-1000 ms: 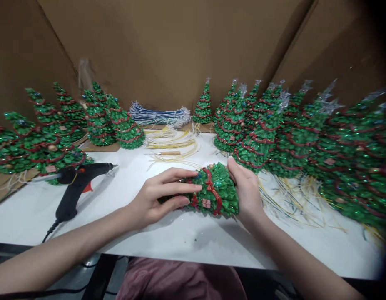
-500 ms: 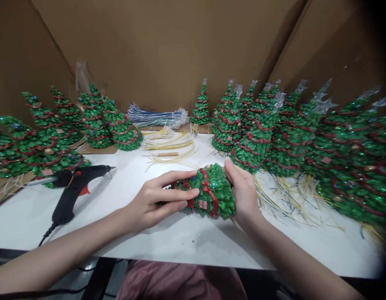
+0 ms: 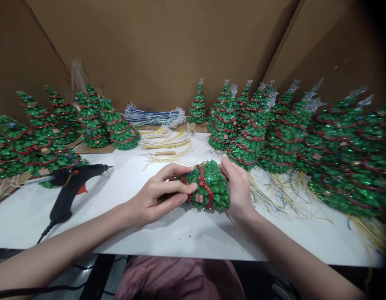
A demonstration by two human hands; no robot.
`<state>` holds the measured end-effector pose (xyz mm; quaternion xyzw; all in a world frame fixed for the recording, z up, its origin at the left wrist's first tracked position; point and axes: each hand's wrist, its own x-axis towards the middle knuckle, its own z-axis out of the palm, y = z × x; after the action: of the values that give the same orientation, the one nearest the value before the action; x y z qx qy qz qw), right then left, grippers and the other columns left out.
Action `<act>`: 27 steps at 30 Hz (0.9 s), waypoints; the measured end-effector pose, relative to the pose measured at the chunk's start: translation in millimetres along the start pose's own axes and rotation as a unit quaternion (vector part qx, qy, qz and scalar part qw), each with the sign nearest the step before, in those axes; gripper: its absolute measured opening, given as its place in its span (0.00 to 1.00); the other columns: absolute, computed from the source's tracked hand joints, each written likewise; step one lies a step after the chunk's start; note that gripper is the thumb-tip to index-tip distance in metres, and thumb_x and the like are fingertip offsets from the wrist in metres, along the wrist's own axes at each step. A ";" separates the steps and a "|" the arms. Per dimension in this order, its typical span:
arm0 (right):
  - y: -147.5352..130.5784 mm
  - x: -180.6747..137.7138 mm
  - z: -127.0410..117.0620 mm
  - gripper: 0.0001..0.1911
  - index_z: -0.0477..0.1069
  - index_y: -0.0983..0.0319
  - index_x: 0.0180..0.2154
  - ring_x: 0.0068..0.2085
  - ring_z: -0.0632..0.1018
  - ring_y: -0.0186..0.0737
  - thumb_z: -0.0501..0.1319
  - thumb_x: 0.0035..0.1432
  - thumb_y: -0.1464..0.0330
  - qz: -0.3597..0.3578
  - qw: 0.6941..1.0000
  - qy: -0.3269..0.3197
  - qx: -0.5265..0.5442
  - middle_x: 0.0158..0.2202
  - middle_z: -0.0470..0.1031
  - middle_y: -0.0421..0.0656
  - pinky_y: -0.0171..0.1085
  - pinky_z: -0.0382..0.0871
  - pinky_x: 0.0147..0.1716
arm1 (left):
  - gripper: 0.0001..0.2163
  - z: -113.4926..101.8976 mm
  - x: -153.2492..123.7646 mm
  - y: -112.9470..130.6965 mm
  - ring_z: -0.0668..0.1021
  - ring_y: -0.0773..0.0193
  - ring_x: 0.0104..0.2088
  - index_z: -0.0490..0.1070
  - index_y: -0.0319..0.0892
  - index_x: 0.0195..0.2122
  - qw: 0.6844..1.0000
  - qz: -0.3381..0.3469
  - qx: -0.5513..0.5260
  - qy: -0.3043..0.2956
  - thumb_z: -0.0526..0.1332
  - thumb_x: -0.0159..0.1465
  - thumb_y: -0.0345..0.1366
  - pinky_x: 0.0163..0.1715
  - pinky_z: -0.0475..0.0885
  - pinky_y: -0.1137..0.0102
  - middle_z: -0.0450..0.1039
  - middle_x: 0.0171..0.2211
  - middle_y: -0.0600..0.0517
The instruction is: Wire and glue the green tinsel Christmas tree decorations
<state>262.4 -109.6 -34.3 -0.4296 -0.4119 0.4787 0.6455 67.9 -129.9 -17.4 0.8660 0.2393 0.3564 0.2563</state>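
A small green Christmas tree figurine (image 3: 213, 185) with red garlands lies on its side above the white table, its base toward the right. My left hand (image 3: 161, 191) is closed over its narrower part, fingers across the top. At the base, my right hand (image 3: 238, 187) grips the edge, its thumb up and the other fingers mostly hidden behind the tree. The tip of the figurine is covered by my left hand. To the left, a black hot glue gun (image 3: 70, 187) with a glue stick in its back rests on the table.
Several tree figurines (image 3: 94, 121) stand at the left, and others with clear stars (image 3: 250, 141) crowd the right, wires trailing from their bases. Blue-and-white wire bundles (image 3: 155, 116), yellow wires (image 3: 166, 141) and a wooden-handled tool (image 3: 164, 153) lie at the back. Cardboard walls (image 3: 155, 50) stand behind.
The whole view has shifted slightly. Both hands still hold the tree in nearly the same pose, with the left fingers bent a little more.
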 end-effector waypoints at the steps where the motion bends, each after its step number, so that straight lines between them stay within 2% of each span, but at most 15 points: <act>1: 0.1 -0.1 -0.1 0.27 0.50 0.59 0.18 0.20 0.55 0.30 0.58 0.51 0.48 0.000 1.000 -0.001 0.001 0.18 0.48 0.34 0.33 0.52 0.19 | 0.08 -0.3 0.1 0.1 0.68 0.56 0.54 0.73 0.41 0.40 1.000 0.001 0.000 -0.001 0.56 0.63 0.29 0.54 0.66 0.61 0.62 0.54 0.43; 4: -0.8 -0.7 -0.4 0.26 0.51 0.60 0.18 0.20 0.55 0.30 0.59 0.52 0.50 -0.005 1.000 -0.004 -0.008 0.18 0.48 0.34 0.33 0.52 0.19 | 0.09 -2.9 0.6 1.0 0.67 0.56 0.55 0.73 0.42 0.42 1.000 -0.004 -0.015 -0.006 0.56 0.63 0.29 0.54 0.66 0.60 0.62 0.54 0.44; 7: -4.0 -1.3 -0.4 0.26 0.51 0.60 0.18 0.20 0.54 0.29 0.59 0.53 0.52 -0.014 1.000 -0.009 -0.016 0.18 0.47 0.33 0.33 0.50 0.18 | 0.12 -6.3 1.5 1.9 0.67 0.54 0.55 0.72 0.45 0.47 0.999 -0.024 -0.027 -0.007 0.56 0.63 0.31 0.55 0.64 0.58 0.63 0.55 0.44; 10: -8.4 -1.6 -1.2 0.27 0.49 0.59 0.17 0.18 0.51 0.28 0.59 0.52 0.51 -0.007 1.000 -0.012 -0.021 0.17 0.46 0.33 0.33 0.47 0.16 | 0.21 -6.3 2.0 0.1 0.65 0.52 0.57 0.63 0.49 0.56 0.998 -0.042 -0.035 -0.002 0.60 0.61 0.34 0.57 0.62 0.56 0.62 0.56 0.46; 13: -13.4 -1.3 -4.2 0.28 0.49 0.60 0.16 0.17 0.50 0.28 0.58 0.53 0.50 0.003 1.000 -0.024 -0.016 0.15 0.48 0.33 0.33 0.47 0.15 | 0.30 -2.5 1.3 -4.9 0.63 0.53 0.59 0.55 0.50 0.60 0.997 -0.059 -0.051 0.005 0.64 0.58 0.36 0.59 0.61 0.57 0.59 0.59 0.46; 16: -20.6 -0.2 -9.7 0.27 0.52 0.60 0.15 0.18 0.57 0.29 0.60 0.51 0.52 -0.001 0.999 -0.045 0.000 0.15 0.54 0.35 0.32 0.51 0.17 | 0.32 1.0 0.0 -8.9 0.64 0.53 0.59 0.53 0.49 0.61 0.996 -0.077 -0.043 0.005 0.65 0.57 0.36 0.58 0.62 0.58 0.58 0.60 0.45; 19: -31.5 1.8 -16.5 0.27 0.54 0.61 0.14 0.21 0.66 0.31 0.64 0.48 0.53 0.024 0.997 -0.070 0.000 0.18 0.65 0.39 0.33 0.60 0.22 | 0.31 1.6 -0.9 -9.9 0.65 0.53 0.58 0.54 0.49 0.60 0.997 -0.077 -0.027 0.007 0.64 0.57 0.36 0.57 0.63 0.59 0.60 0.59 0.45; 22: -45.4 6.0 -24.9 0.24 0.60 0.62 0.15 0.25 0.71 0.35 0.64 0.47 0.53 0.031 0.992 -0.107 -0.052 0.23 0.71 0.42 0.36 0.66 0.29 | 0.30 0.6 -1.4 -9.7 0.65 0.54 0.58 0.54 0.49 0.60 0.997 -0.074 -0.032 0.005 0.64 0.58 0.36 0.56 0.64 0.60 0.60 0.59 0.45; 24: -55.2 10.0 -32.7 0.23 0.67 0.63 0.18 0.27 0.72 0.38 0.60 0.51 0.51 0.000 0.977 -0.151 -0.153 0.24 0.72 0.44 0.38 0.65 0.31 | 0.31 -0.2 -1.8 -9.7 0.65 0.55 0.59 0.53 0.49 0.61 0.996 -0.080 -0.049 0.005 0.64 0.58 0.37 0.56 0.64 0.60 0.60 0.59 0.44; 25: -60.0 12.0 -37.2 0.23 0.70 0.63 0.20 0.28 0.72 0.38 0.57 0.53 0.50 -0.046 0.960 -0.161 -0.227 0.23 0.72 0.44 0.37 0.64 0.30 | 0.31 -0.7 -2.0 -9.8 0.65 0.54 0.59 0.52 0.49 0.61 0.995 -0.083 -0.056 0.006 0.64 0.58 0.37 0.55 0.65 0.60 0.60 0.59 0.44; 27: -68.5 15.5 -46.5 0.24 0.69 0.62 0.20 0.26 0.70 0.38 0.54 0.56 0.51 -0.157 0.888 -0.151 -0.406 0.22 0.70 0.43 0.37 0.60 0.28 | 0.31 -1.7 -2.3 -9.9 0.65 0.55 0.59 0.52 0.49 0.61 0.994 -0.087 -0.062 0.004 0.63 0.59 0.37 0.55 0.65 0.60 0.59 0.60 0.44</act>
<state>327.4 -113.8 19.0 -0.5062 -0.7246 0.2210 0.4121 62.8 -123.3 -23.6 0.8229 0.2927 0.3500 0.3386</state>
